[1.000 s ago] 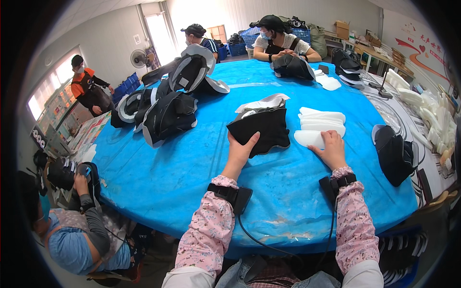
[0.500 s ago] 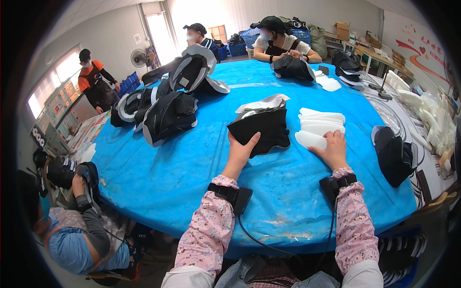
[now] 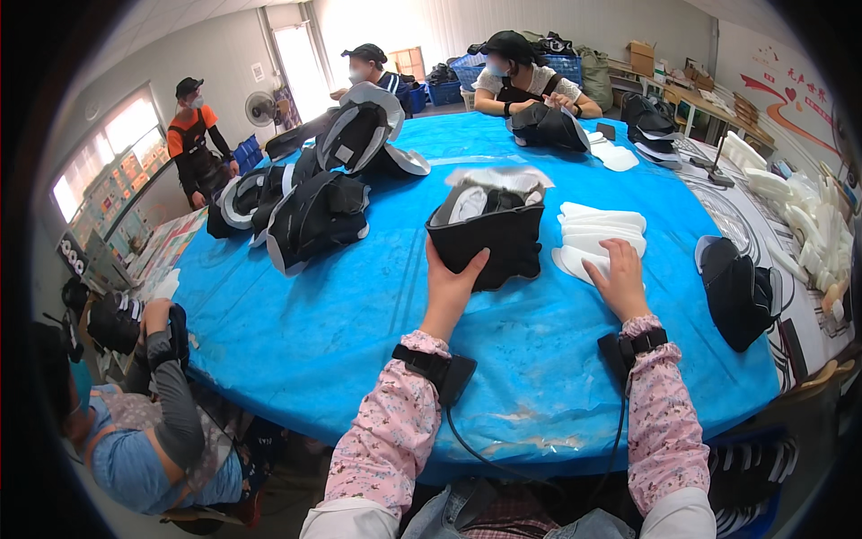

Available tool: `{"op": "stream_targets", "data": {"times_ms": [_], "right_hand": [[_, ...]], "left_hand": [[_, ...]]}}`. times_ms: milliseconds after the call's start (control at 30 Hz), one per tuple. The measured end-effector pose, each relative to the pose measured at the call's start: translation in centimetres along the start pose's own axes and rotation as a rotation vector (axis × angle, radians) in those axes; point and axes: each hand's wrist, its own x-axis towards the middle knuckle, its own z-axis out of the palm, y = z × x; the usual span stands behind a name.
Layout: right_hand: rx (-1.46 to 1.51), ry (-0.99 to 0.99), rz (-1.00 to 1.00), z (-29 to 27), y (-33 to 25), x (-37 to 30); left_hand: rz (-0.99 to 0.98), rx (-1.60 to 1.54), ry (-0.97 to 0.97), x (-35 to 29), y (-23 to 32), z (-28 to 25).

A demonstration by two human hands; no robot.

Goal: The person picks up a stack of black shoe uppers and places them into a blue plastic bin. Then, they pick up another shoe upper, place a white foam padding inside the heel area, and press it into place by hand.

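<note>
- Left hand (image 3: pixel 452 280) grips the lower edge of a black shoe upper (image 3: pixel 489 241), thumb on its front, at mid worktop (image 3: pixel 359 314).
- Right hand (image 3: pixel 618 280) rests fingers-spread on the white insole stack (image 3: pixel 597 238).
- Judgement: no insole fitted yet; the stack remains.

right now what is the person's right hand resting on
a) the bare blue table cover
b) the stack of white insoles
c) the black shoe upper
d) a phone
b: the right hand lies on the near edge of the stack of white insoles, while the left hand grips the black shoe upper beside it on the blue table cover.
</note>
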Motion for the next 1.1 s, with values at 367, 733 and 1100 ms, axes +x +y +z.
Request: {"op": "stream_targets", "data": {"times_ms": [367,733,1100], "right_hand": [[1.432,-0.323,0.720,-2.0,-5.2,1.2],[1.161,-0.106,0.361,-2.0,-6.9,0.5],[0.793,-0.135,0.136,-2.0,-7.9,1.1]], "left_hand": [[0.731,0.638,-0.362,-1.7,4.6,2.4],[0.138,0.291,-0.253,-2.8,3.1,1.5],[0.358,0.596,0.052,-0.8,-0.1,-0.5]]}}
